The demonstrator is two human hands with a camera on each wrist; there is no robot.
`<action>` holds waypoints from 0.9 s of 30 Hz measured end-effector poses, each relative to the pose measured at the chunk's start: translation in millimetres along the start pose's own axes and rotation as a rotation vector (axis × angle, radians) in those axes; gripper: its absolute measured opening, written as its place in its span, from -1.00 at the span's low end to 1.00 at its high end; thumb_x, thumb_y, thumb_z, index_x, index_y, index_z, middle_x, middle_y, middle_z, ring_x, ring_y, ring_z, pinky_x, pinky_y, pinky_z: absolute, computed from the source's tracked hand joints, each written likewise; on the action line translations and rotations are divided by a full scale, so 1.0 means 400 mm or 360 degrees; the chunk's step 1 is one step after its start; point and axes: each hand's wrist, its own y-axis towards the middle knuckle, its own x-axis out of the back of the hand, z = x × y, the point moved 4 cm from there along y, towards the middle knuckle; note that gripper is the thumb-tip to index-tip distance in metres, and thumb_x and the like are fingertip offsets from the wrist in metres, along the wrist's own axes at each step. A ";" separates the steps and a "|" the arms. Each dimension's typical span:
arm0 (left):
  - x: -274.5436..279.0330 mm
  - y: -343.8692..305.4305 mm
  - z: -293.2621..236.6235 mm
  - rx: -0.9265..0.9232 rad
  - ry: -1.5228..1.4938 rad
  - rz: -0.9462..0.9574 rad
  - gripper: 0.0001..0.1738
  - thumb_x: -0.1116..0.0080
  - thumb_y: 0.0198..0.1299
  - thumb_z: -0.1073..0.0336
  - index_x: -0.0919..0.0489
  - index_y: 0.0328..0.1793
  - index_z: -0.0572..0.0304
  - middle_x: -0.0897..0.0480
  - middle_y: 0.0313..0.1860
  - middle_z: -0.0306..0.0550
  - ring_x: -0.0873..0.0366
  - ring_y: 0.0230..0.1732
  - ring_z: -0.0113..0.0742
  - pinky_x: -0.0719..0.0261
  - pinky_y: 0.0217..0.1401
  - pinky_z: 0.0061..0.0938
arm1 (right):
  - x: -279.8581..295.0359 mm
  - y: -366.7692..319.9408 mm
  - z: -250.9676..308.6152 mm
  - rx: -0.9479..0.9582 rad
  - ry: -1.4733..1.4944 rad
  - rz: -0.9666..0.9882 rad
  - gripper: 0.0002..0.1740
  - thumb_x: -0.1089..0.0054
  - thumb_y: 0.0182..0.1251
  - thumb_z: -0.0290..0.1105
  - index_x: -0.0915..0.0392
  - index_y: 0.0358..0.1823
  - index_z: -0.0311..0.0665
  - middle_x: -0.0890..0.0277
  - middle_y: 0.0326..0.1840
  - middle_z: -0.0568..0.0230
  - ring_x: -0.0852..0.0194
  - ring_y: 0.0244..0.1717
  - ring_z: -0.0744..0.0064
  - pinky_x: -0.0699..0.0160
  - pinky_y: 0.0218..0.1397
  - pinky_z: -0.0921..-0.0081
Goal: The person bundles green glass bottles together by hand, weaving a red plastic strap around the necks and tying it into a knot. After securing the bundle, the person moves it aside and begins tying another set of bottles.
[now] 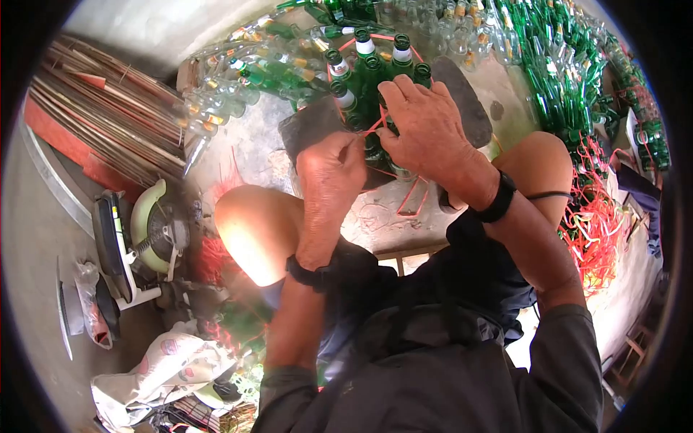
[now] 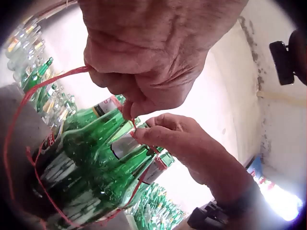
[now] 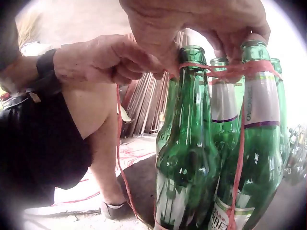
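A bundle of upright green bottles [image 1: 372,72] [image 3: 189,143] stands before the person, with red twine [image 3: 240,167] [image 2: 45,191] around the necks and down the sides. The left hand [image 1: 332,169] [image 2: 153,52] [image 3: 108,60] has its fingers curled and pinches the twine beside the necks. The right hand [image 1: 429,130] [image 2: 180,139] [image 3: 196,19] pinches twine between thumb and finger near the left fingertips, its other fingers over the bottle tops. In the right wrist view the twine passes around the necks just below the mouths.
Dark slabs [image 1: 462,101] lie beside the bundle. Many loose bottles [image 1: 556,72] are piled at the back and right. Red twine [image 1: 595,231] is heaped at the right. Long rods [image 1: 108,108], a fan [image 1: 155,224] and a cloth sack [image 1: 159,364] are at the left.
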 end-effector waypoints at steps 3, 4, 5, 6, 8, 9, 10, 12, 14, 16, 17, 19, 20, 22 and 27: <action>0.017 0.020 -0.032 -0.0033 0.0159 0.0084 -0.92 -0.40 0.26 0.42 -0.76 -0.27 0.27 -0.67 -0.47 0.23 -0.68 -0.43 0.24 -0.62 -0.34 -0.18 | 0.007 0.000 0.002 0.0077 0.0079 -0.0215 -0.71 -0.34 0.15 -0.35 -0.48 -0.13 -0.19 -0.54 -0.15 0.18 -0.65 -0.11 0.08 -0.36 0.02 0.10; 0.023 0.029 -0.040 -0.0041 0.0168 0.0099 -0.92 -0.40 0.26 0.42 -0.76 -0.27 0.27 -0.67 -0.47 0.23 -0.68 -0.43 0.24 -0.62 -0.34 -0.18 | 0.008 0.000 0.002 0.0075 0.0082 -0.0194 -0.71 -0.33 0.15 -0.36 -0.48 -0.13 -0.19 -0.54 -0.15 0.18 -0.64 -0.11 0.08 -0.36 0.03 0.11; 0.028 0.039 -0.056 -0.0186 0.0237 0.0112 -0.91 -0.38 0.26 0.42 -0.74 -0.30 0.27 -0.66 -0.47 0.23 -0.67 -0.40 0.28 -0.60 -0.34 -0.11 | 0.008 0.001 0.002 0.0074 0.0084 -0.0174 -0.72 -0.32 0.15 -0.37 -0.48 -0.13 -0.19 -0.54 -0.15 0.19 -0.64 -0.11 0.09 -0.35 0.04 0.11; 0.033 0.048 -0.072 -0.0332 0.0303 0.0122 -0.90 -0.37 0.25 0.41 -0.72 -0.33 0.27 -0.66 -0.47 0.24 -0.66 -0.38 0.32 -0.58 -0.34 -0.04 | 0.005 0.001 0.001 0.0061 0.0087 -0.0182 -0.72 -0.32 0.15 -0.37 -0.48 -0.13 -0.19 -0.54 -0.15 0.19 -0.64 -0.11 0.09 -0.35 0.04 0.11; 0.040 0.065 -0.088 -0.0385 0.0369 0.0175 -0.90 -0.35 0.24 0.42 -0.71 -0.34 0.25 -0.65 -0.47 0.23 -0.66 -0.37 0.33 -0.58 -0.34 -0.01 | 0.000 0.000 -0.001 0.0072 0.0109 -0.0211 -0.72 -0.31 0.16 -0.37 -0.49 -0.12 -0.20 -0.54 -0.14 0.19 -0.64 -0.09 0.09 -0.34 0.04 0.11; 0.039 0.074 -0.094 -0.0431 0.0428 0.0219 -0.91 -0.33 0.23 0.42 -0.70 -0.35 0.23 -0.65 -0.47 0.23 -0.66 -0.36 0.34 -0.58 -0.33 0.03 | 0.003 0.000 -0.003 0.0057 0.0107 -0.0218 -0.72 -0.31 0.16 -0.37 -0.49 -0.12 -0.20 -0.54 -0.14 0.19 -0.64 -0.09 0.09 -0.34 0.04 0.11; 0.040 0.085 -0.095 -0.0437 0.0428 0.0233 -0.91 -0.33 0.23 0.42 -0.70 -0.35 0.23 -0.65 -0.47 0.23 -0.66 -0.36 0.34 -0.58 -0.33 0.03 | 0.005 -0.001 -0.002 0.0062 0.0117 -0.0200 -0.72 -0.31 0.16 -0.36 -0.49 -0.12 -0.20 -0.54 -0.14 0.19 -0.64 -0.09 0.09 -0.34 0.05 0.11; 0.040 0.106 -0.099 -0.0553 0.0498 0.0264 -0.91 -0.31 0.23 0.41 -0.70 -0.36 0.20 -0.65 -0.48 0.21 -0.66 -0.37 0.33 -0.58 -0.33 0.03 | 0.002 -0.005 -0.002 0.0057 0.0132 -0.0178 -0.72 -0.30 0.16 -0.35 -0.49 -0.11 -0.20 -0.54 -0.13 0.19 -0.64 -0.08 0.09 -0.33 0.06 0.11; 0.038 0.127 -0.099 -0.0543 0.0540 0.0292 -0.92 -0.31 0.21 0.43 -0.72 -0.35 0.17 -0.66 -0.47 0.21 -0.66 -0.36 0.33 -0.60 -0.33 0.02 | -0.001 -0.005 -0.002 0.0074 0.0127 -0.0191 -0.72 -0.30 0.17 -0.35 -0.51 -0.10 -0.20 -0.55 -0.13 0.20 -0.65 -0.08 0.10 -0.33 0.07 0.10; 0.033 0.149 -0.094 -0.0550 0.0490 0.0326 -0.92 -0.31 0.21 0.43 -0.73 -0.36 0.17 -0.66 -0.46 0.20 -0.66 -0.37 0.30 -0.60 -0.35 -0.06 | 0.003 -0.003 0.000 0.0055 0.0118 -0.0153 -0.73 -0.29 0.17 -0.36 -0.51 -0.10 -0.19 -0.55 -0.13 0.21 -0.65 -0.08 0.11 -0.33 0.07 0.11; 0.032 0.162 -0.088 -0.0549 0.0491 0.0332 -0.92 -0.31 0.21 0.43 -0.73 -0.36 0.17 -0.66 -0.46 0.20 -0.66 -0.37 0.30 -0.60 -0.35 -0.06 | 0.004 -0.002 0.002 0.0044 0.0107 -0.0115 -0.73 -0.29 0.17 -0.37 -0.52 -0.10 -0.19 -0.55 -0.13 0.22 -0.65 -0.09 0.13 -0.32 0.08 0.11; 0.023 0.188 -0.068 -0.0458 0.0381 0.0461 -0.92 -0.32 0.20 0.45 -0.77 -0.35 0.16 -0.64 -0.48 0.19 -0.66 -0.47 0.17 -0.58 -0.38 -0.20 | 0.003 -0.001 0.003 0.0033 0.0092 -0.0099 -0.74 -0.29 0.18 -0.38 -0.52 -0.10 -0.19 -0.55 -0.13 0.23 -0.65 -0.08 0.14 -0.32 0.08 0.12; 0.018 0.200 -0.056 -0.0455 0.0383 0.0466 -0.92 -0.32 0.20 0.45 -0.77 -0.35 0.16 -0.64 -0.48 0.19 -0.66 -0.47 0.17 -0.58 -0.38 -0.20 | 0.002 -0.001 0.003 0.0028 0.0076 -0.0084 -0.75 -0.28 0.19 -0.39 -0.52 -0.10 -0.18 -0.55 -0.13 0.24 -0.65 -0.07 0.16 -0.32 0.08 0.13; 0.007 0.223 -0.031 -0.0325 0.0192 0.0578 -0.93 -0.36 0.21 0.44 -0.81 -0.30 0.21 -0.69 -0.53 0.07 -0.64 -0.54 -0.22 -0.55 -0.39 -0.37 | 0.003 -0.002 0.004 0.0030 0.0077 -0.0091 -0.76 -0.28 0.20 -0.39 -0.53 -0.10 -0.18 -0.55 -0.13 0.25 -0.64 -0.07 0.17 -0.32 0.08 0.14; 0.004 0.254 -0.006 -0.0014 0.0040 0.0807 -0.89 -0.41 0.29 0.45 -0.86 -0.15 0.33 -0.79 -0.43 -0.24 -0.57 -0.40 -0.61 -0.54 -0.33 -0.53 | 0.006 -0.005 0.006 0.0034 0.0072 -0.0118 -0.78 -0.29 0.20 -0.41 -0.54 -0.11 -0.17 -0.54 -0.15 0.26 -0.63 -0.08 0.19 -0.32 0.07 0.17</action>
